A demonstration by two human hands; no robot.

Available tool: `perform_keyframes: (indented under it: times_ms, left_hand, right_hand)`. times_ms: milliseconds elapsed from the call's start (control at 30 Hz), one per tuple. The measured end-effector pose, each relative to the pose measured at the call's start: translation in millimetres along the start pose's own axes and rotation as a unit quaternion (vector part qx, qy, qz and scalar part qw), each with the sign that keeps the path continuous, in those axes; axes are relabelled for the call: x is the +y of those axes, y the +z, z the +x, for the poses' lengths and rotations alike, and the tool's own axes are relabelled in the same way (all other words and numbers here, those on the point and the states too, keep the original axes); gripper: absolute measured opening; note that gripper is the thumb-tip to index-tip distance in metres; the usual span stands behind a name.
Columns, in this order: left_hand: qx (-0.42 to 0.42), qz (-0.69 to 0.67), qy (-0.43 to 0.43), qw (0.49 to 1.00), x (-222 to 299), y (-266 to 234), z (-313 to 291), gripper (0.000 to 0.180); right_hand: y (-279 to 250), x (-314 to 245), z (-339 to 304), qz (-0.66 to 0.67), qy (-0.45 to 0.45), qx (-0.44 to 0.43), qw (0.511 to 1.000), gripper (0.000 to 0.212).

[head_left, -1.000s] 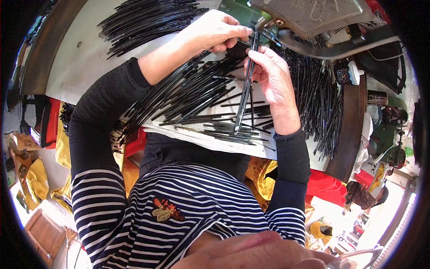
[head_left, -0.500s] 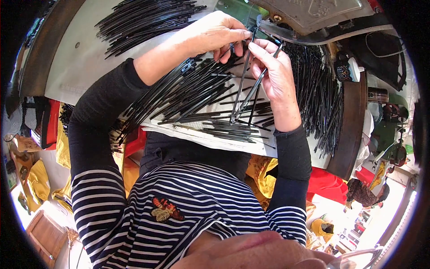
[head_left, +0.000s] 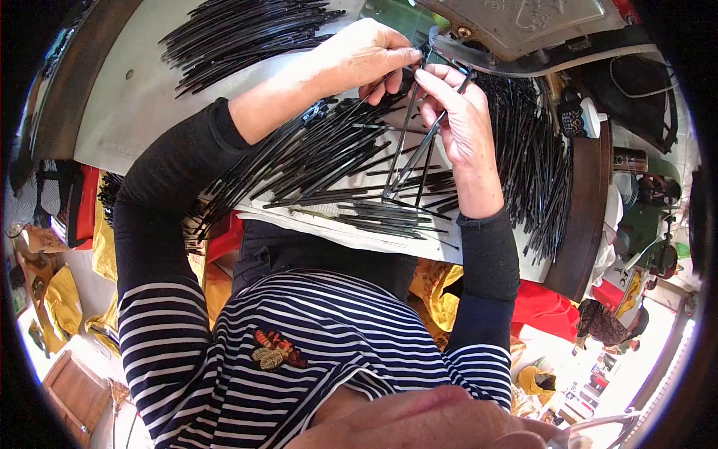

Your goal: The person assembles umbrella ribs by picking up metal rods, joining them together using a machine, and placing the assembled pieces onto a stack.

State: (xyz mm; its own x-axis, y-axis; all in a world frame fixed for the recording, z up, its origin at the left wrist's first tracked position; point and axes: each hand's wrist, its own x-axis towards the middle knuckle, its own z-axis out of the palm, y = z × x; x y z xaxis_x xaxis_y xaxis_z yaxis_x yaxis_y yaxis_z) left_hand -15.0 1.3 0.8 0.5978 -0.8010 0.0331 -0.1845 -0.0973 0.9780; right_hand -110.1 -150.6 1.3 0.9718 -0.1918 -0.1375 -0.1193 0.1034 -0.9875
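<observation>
Both my hands meet in front of the machine's metal body at the far side of the table. My left hand [head_left: 370, 58] is closed, thumb and finger pinching near the upper end of a thin black strip [head_left: 404, 131]. Close beside it, my right hand [head_left: 462, 123] is closed on the same strip between thumb and finger. A second, thicker black strip [head_left: 428, 141] runs through the right hand; the two converge low down, and I cannot tell if they are joined. Under my hands lies a loose heap of black strips [head_left: 321, 153].
Another pile of black strips [head_left: 239, 37] lies at the far left, and a dense bundle [head_left: 527, 150] at the right. A grey metal machine [head_left: 523, 26] stands at the far right. Near the table's right edge is a patterned cup [head_left: 580, 120]. Yellow cloth [head_left: 441, 295] hangs below the table.
My left hand has shifted very slightly, its fingers drawn closer to the strip's end. The right hand stays almost in place, still holding the strips.
</observation>
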Motion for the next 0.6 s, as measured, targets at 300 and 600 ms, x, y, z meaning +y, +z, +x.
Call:
perform_keyframes:
  times_ms: [300, 600]
  left_hand:
    - [0.030, 0.065, 0.001, 0.997, 2.3, 2.3, -1.5, 0.034]
    - [0.020, 0.102, -0.014, 0.994, 8.4, -0.6, -0.9, 0.036]
  right_hand:
    - [1.5, 2.5, 6.5, -0.017, -0.010, -0.008, 1.000, 0.019]
    - [1.4, 2.7, 8.6, 0.023, 0.014, -0.014, 1.000, 0.021]
